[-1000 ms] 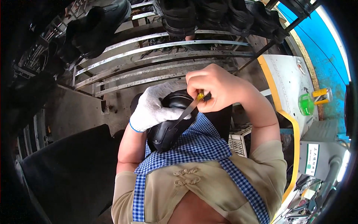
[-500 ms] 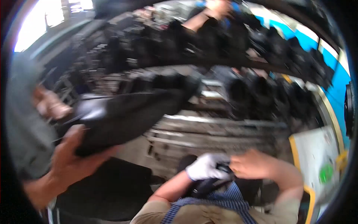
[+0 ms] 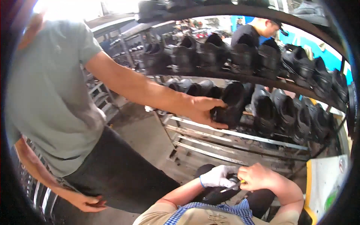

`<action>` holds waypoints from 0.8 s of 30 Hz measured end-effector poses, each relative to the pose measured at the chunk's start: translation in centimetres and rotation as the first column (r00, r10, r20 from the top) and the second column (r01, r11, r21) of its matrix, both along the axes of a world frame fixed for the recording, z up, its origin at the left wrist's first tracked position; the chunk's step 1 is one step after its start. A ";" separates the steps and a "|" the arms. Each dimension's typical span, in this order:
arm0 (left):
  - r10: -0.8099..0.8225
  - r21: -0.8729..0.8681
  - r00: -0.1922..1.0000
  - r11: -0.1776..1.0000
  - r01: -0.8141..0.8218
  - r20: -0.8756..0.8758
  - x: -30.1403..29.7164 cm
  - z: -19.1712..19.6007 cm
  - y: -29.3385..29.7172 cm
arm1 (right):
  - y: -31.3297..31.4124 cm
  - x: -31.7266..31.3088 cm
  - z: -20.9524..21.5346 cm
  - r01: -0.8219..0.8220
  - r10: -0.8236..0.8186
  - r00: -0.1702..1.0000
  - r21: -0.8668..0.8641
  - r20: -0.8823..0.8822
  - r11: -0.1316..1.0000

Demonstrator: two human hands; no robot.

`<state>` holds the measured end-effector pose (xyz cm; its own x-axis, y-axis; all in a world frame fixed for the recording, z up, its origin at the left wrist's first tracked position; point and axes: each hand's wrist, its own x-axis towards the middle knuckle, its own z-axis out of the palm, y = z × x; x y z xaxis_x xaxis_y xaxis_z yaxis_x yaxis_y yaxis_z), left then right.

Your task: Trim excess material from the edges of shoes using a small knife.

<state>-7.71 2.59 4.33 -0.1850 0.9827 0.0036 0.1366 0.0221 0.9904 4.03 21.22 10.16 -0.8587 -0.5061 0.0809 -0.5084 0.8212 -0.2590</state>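
My left hand (image 3: 219, 176), in a white knit glove, grips a dark shoe (image 3: 213, 195) low in front of my lap. Much of the shoe is hidden behind the glove and the apron. Bare and closed, my right hand (image 3: 255, 177) holds a slim blade-like tool with a yellow handle (image 3: 243, 182), probably a knife. Its thin grey end points left across the shoe, close to the gloved fingers. Whether the blade touches the shoe I cannot tell.
At left stands a co-worker in a grey shirt (image 3: 56, 93), one hand (image 3: 208, 111) on a black shoe (image 3: 233, 101) on the rack (image 3: 225, 73). Several black shoes line its shelves. Another person (image 3: 245, 35) is behind it. A yellow-edged white panel (image 3: 326, 180) stands at right.
The co-worker's hands have moved from the near left, where they held a large black shoe, one hand now reaching to the rack. My view has shifted; my hands still work at my lap.
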 end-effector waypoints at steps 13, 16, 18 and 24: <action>-0.062 0.082 0.995 0.994 0.069 -0.084 0.7 1.9 0.6 | 0.6 2.3 -1.3 0.133 -0.143 0.990 -0.367 -0.001 0.921; -0.052 0.012 0.993 0.998 0.053 -0.110 0.8 2.2 0.4 | 0.4 2.0 -1.6 0.104 -0.129 0.991 -0.430 -0.030 0.897; -0.052 0.026 0.993 0.998 0.055 -0.105 0.9 1.2 0.2 | -0.1 2.3 -1.5 0.102 -0.125 0.992 -0.434 -0.025 0.895; 0.029 0.087 0.976 0.996 -0.010 -0.216 0.2 2.0 0.2 | -0.5 1.2 -0.8 0.129 -0.173 0.982 -0.403 -0.076 0.906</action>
<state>-7.52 2.77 6.31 -0.1900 0.9732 0.1294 0.3489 -0.0562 0.9355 5.28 20.75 9.38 -0.8970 -0.2784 0.3433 -0.4295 0.7321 -0.5287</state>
